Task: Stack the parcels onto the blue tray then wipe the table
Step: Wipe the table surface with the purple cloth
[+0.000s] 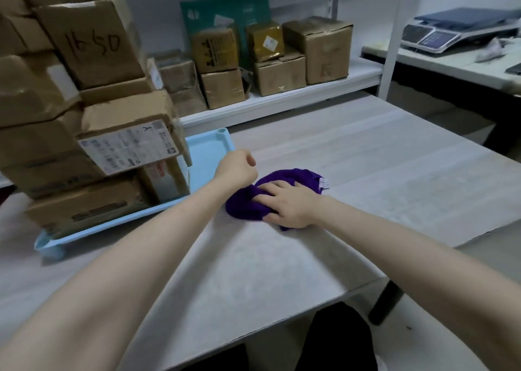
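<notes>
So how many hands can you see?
2. The right hand presses the purple cloth on the table; the left hand is curled beside the blue tray. No others show.

The cloth (245, 205) is shown in deep purple, with a white tag (324, 185). The tray (210, 149) is rendered in pale blue. The parcels (93, 43) are seen in brown cardboard, one marked "1650" in black, another fitted with a white label (129, 147) printed in black. The table (366, 173) is given in light grey, faintly streaked. The shelf (282, 102) is shown in white, the bag (225, 6) in teal.
</notes>
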The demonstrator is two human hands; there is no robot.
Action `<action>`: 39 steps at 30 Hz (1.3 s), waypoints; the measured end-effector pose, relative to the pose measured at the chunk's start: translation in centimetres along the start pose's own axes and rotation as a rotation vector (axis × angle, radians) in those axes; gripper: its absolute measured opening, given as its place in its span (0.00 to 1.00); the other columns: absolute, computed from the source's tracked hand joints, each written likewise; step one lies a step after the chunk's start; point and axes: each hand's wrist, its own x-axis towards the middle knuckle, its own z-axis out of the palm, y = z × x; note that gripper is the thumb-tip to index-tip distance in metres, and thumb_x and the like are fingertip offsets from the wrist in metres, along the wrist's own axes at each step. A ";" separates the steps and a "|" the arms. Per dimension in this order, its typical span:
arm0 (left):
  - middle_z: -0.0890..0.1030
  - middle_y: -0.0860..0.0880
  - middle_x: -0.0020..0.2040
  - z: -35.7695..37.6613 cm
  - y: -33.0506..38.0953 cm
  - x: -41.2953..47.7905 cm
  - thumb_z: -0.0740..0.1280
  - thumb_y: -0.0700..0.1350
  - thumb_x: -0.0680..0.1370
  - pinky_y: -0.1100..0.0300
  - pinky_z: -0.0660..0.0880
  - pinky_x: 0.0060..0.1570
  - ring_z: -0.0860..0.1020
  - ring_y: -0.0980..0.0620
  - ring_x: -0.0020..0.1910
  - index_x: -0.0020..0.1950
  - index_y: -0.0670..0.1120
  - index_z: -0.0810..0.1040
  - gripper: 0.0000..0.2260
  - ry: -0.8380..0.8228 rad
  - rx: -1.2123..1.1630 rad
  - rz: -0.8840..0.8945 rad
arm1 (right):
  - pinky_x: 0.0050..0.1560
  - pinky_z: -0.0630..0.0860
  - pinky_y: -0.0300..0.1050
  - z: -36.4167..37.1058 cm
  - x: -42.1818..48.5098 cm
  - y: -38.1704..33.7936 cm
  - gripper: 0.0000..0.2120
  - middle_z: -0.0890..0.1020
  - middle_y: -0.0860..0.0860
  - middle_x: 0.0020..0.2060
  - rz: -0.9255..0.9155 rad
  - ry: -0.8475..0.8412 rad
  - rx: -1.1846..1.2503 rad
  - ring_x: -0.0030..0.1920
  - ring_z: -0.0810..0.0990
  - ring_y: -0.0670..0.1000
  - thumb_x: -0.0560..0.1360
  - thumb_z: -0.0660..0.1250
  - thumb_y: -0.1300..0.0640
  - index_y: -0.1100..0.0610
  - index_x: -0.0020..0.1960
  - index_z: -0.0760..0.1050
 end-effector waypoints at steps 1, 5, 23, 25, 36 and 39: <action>0.78 0.45 0.59 0.4 -0.4 0.4 0.61 0.34 0.73 0.58 0.71 0.51 0.75 0.44 0.60 0.59 0.44 0.78 0.17 -0.010 0.030 0.002 | 0.63 0.68 0.59 0.0 0.1 0.8 0.23 0.60 0.48 0.74 -0.009 0.041 0.004 0.72 0.60 0.56 0.80 0.55 0.44 0.46 0.74 0.60; 0.76 0.43 0.64 1.3 -1.7 1.8 0.62 0.36 0.73 0.60 0.69 0.52 0.75 0.45 0.62 0.62 0.45 0.78 0.18 -0.016 0.035 0.025 | 0.63 0.65 0.61 -1.5 2.4 2.9 0.21 0.68 0.50 0.68 0.212 -0.027 0.098 0.67 0.66 0.59 0.76 0.59 0.48 0.47 0.69 0.67; 0.81 0.45 0.45 -6.4 -17.4 -7.8 0.65 0.43 0.74 0.54 0.77 0.44 0.80 0.41 0.46 0.49 0.44 0.79 0.07 0.329 0.019 -0.580 | 0.41 0.68 0.45 -5.9 10.9 -3.5 0.07 0.74 0.55 0.43 0.464 0.165 0.394 0.46 0.76 0.59 0.75 0.61 0.65 0.63 0.53 0.73; 0.80 0.39 0.43 -7.4 -19.3 -7.8 0.65 0.44 0.76 0.50 0.79 0.45 0.80 0.40 0.40 0.52 0.39 0.76 0.10 0.401 -0.335 -0.832 | 0.41 0.69 0.45 -5.9 11.5 -3.7 0.07 0.73 0.55 0.43 0.468 0.169 0.394 0.48 0.77 0.60 0.75 0.61 0.65 0.62 0.53 0.72; 0.74 0.40 0.36 -9.6 -21.7 -6.7 0.63 0.35 0.77 0.50 0.80 0.41 0.77 0.47 0.30 0.73 0.39 0.53 0.28 0.625 -0.941 -1.013 | 0.38 0.68 0.44 -6.0 14.0 -6.7 0.03 0.74 0.55 0.42 0.466 0.124 0.422 0.41 0.73 0.56 0.75 0.61 0.65 0.60 0.46 0.68; 0.77 0.38 0.44 -10.5 -22.5 -6.5 0.63 0.33 0.77 0.54 0.79 0.39 0.77 0.48 0.32 0.73 0.39 0.53 0.28 0.657 -0.991 -1.006 | 0.38 0.69 0.44 -6.2 14.6 -7.2 0.03 0.74 0.54 0.42 0.476 0.105 0.416 0.42 0.73 0.56 0.76 0.61 0.64 0.60 0.47 0.68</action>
